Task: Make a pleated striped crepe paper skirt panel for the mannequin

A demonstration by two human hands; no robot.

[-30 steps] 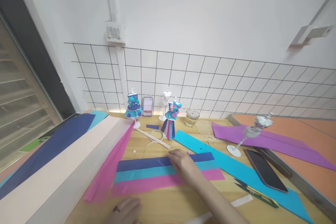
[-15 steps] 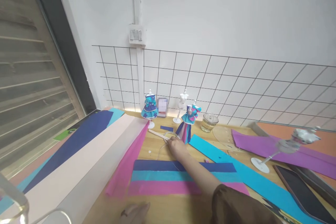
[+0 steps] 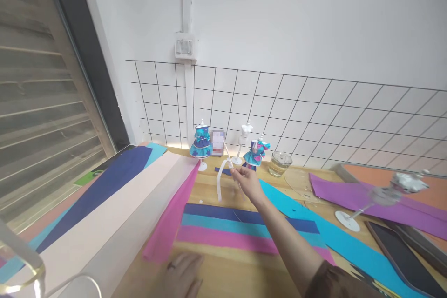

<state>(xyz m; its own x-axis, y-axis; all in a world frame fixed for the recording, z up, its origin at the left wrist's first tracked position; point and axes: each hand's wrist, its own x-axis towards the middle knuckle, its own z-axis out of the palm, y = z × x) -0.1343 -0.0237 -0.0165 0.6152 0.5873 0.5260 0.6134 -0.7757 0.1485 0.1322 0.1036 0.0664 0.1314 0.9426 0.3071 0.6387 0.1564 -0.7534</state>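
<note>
On a pale wooden worktop [image 3: 223,274] lies a long flat sheet striped in navy, turquoise and pink [image 3: 223,225], and the right hand [image 3: 246,182] is just beyond its far edge, with the forearm crossing over its right half. That hand's grip is pinched, thumb against fingers, on a narrow white ribbon-like strip [image 3: 219,185], part of which points upward while the rest bends over and hangs beyond the striped sheet; whether its lower end touches the worktop cannot be told. The left hand [image 3: 183,274], blurred and wearing a ring, is on the near side of the striped sheet, apart from it, its grip loosely spread around nothing visible. Beyond the striped sheet stand a small white dress form in a tiered blue dress [image 3: 200,143], a bare white dress form [image 3: 246,131], another in a turquoise outfit with a pink-and-blue bow [image 3: 257,152], and a round clear glass jar with a lid [image 3: 280,165]. Left of the striped sheet lie a crumpled magenta sheet [image 3: 173,212] and a long pale pink sheet [image 3: 111,210]; to its right, a long bright-blue sheet [image 3: 344,238] and a dark phone [image 3: 401,257].
</note>
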